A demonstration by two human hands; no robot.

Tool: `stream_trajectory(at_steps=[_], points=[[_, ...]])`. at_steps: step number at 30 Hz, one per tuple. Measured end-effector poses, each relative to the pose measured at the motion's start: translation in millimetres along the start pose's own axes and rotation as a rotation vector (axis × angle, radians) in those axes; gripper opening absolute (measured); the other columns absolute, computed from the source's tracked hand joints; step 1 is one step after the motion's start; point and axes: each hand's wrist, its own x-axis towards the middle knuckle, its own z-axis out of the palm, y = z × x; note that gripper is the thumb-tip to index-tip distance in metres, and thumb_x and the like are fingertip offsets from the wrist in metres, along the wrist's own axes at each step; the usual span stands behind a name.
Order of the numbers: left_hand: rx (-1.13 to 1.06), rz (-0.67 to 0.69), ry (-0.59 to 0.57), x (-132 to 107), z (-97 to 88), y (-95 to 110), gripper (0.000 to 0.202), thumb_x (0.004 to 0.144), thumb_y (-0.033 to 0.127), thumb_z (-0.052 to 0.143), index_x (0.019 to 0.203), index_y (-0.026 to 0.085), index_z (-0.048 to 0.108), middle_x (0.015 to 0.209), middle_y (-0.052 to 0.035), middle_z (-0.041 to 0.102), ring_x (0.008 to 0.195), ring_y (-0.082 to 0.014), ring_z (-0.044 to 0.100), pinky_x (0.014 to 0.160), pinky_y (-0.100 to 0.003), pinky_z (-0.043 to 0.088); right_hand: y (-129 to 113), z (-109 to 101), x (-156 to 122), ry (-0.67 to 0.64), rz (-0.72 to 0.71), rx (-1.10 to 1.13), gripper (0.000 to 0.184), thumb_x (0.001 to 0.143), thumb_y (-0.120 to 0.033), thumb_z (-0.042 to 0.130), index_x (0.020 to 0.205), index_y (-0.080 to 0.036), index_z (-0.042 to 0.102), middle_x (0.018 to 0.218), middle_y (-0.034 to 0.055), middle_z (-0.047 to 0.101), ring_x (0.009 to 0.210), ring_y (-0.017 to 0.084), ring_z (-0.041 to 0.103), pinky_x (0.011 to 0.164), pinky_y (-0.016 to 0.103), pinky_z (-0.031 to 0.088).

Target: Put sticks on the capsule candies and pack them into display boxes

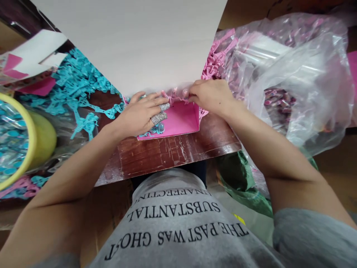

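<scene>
A pink box insert [182, 119] lies in front of me at the table's front. Against its far side rises a large white panel [156, 41]. My left hand [143, 113], two fingers wrapped in silvery tape, rests over the insert's left part with its fingers stretched out. Under it show small blue plastic pieces [157, 128] with a clear round part. At the insert's far right corner my right hand [212, 95] is closed in a pinch, its fingertips by a row of small pink plastic pieces [174, 95]. What lies between those fingertips is hidden.
Blue plastic pieces [80, 74] are heaped at left, near a yellow tub [44, 134] of clear, blue-ended items. Pink plastic pieces [217, 56] lie behind my right hand, beside a large clear bag [304, 78]. The scratched brown table [167, 150] ends just before my body.
</scene>
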Motion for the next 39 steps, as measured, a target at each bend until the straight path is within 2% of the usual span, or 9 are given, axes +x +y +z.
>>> stream_trajectory(at_steps=[3, 7, 12, 16, 21, 26, 30, 33, 39], points=[[-0.022, -0.015, 0.000, 1, -0.1, 1, 0.052, 0.107, 0.042, 0.038, 0.154, 0.033, 0.060, 0.163, -0.0033, 0.059, 0.164, -0.0311, 0.037, 0.135, -0.059, 0.018, -11, -3, -8, 0.006, 0.052, -0.034, 0.030, 0.105, -0.042, 0.052, 0.118, -0.030, 0.075, 0.127, 0.0090, 0.077, 0.105, 0.035, 0.072, 0.079, 0.049, 0.054], [0.000, -0.008, -0.008, 1, -1.2, 4, 0.054, 0.108, 0.039, 0.031, 0.149, 0.027, 0.063, 0.169, -0.0043, 0.052, 0.165, -0.0295, 0.034, 0.136, -0.060, 0.017, -21, 1, -20, 0.107, 0.102, -0.077, 0.038, 0.107, -0.036, 0.047, 0.141, -0.030, 0.064, 0.151, 0.0099, 0.064, 0.126, 0.033, 0.063, 0.076, 0.043, 0.055], [0.015, -0.010, 0.010, -2, -0.6, 4, 0.053, 0.110, 0.039, 0.028, 0.147, 0.026, 0.064, 0.169, -0.0031, 0.053, 0.164, -0.0271, 0.037, 0.136, -0.059, 0.019, -22, 25, -19, 0.187, 0.085, -0.073, 0.048, 0.112, -0.030, 0.028, 0.128, -0.028, 0.073, 0.158, 0.0086, 0.059, 0.133, 0.033, 0.054, 0.095, 0.048, 0.054], [0.011, 0.002, 0.044, 2, -6.3, 6, 0.050, 0.108, 0.035, 0.034, 0.145, 0.029, 0.067, 0.167, -0.0053, 0.055, 0.160, -0.0289, 0.044, 0.132, -0.062, 0.027, -20, 30, -13, 0.194, 0.051, -0.057, 0.051, 0.112, -0.034, 0.026, 0.131, -0.030, 0.073, 0.157, 0.0066, 0.060, 0.137, 0.035, 0.052, 0.107, 0.053, 0.050], [0.025, 0.009, 0.120, 35, -13.7, 9, 0.048, 0.102, 0.025, 0.044, 0.142, 0.028, 0.070, 0.165, -0.0049, 0.057, 0.154, -0.0296, 0.052, 0.127, -0.054, 0.039, -23, 21, -13, 0.172, 0.062, -0.032, 0.052, 0.113, -0.042, 0.026, 0.140, -0.029, 0.069, 0.160, 0.0088, 0.056, 0.145, 0.035, 0.048, 0.118, 0.054, 0.043], [0.068, 0.007, 0.131, 68, -7.2, 1, 0.052, 0.094, 0.016, 0.047, 0.138, 0.020, 0.073, 0.159, -0.0095, 0.062, 0.146, -0.0338, 0.058, 0.124, -0.053, 0.044, -26, 17, -19, 0.170, 0.101, -0.040, 0.054, 0.110, -0.050, 0.028, 0.138, -0.033, 0.071, 0.160, 0.0089, 0.056, 0.144, 0.038, 0.047, 0.117, 0.059, 0.043], [0.049, -0.002, 0.176, 62, -7.2, -5, 0.051, 0.091, 0.013, 0.046, 0.133, 0.018, 0.075, 0.149, -0.0104, 0.069, 0.140, -0.0327, 0.063, 0.120, -0.051, 0.051, -28, 21, -19, 0.194, 0.144, -0.062, 0.055, 0.110, -0.053, 0.029, 0.142, -0.032, 0.069, 0.155, 0.0128, 0.057, 0.143, 0.042, 0.046, 0.112, 0.061, 0.045], [0.046, -0.039, 0.190, 51, -9.9, -5, 0.052, 0.091, 0.012, 0.046, 0.134, 0.019, 0.073, 0.151, -0.0099, 0.068, 0.140, -0.0310, 0.063, 0.116, -0.048, 0.055, -30, 26, -10, 0.229, 0.156, -0.045, 0.055, 0.111, -0.053, 0.029, 0.141, -0.028, 0.068, 0.149, 0.0150, 0.059, 0.140, 0.042, 0.048, 0.112, 0.060, 0.045], [-0.004, -0.032, 0.153, 45, -9.6, -5, 0.049, 0.094, 0.012, 0.045, 0.136, 0.018, 0.071, 0.158, -0.0086, 0.062, 0.145, -0.0273, 0.059, 0.120, -0.044, 0.052, -22, 41, 5, 0.302, 0.013, 0.095, 0.052, 0.114, -0.044, 0.026, 0.142, -0.028, 0.066, 0.146, 0.0119, 0.062, 0.134, 0.033, 0.055, 0.114, 0.051, 0.046]])
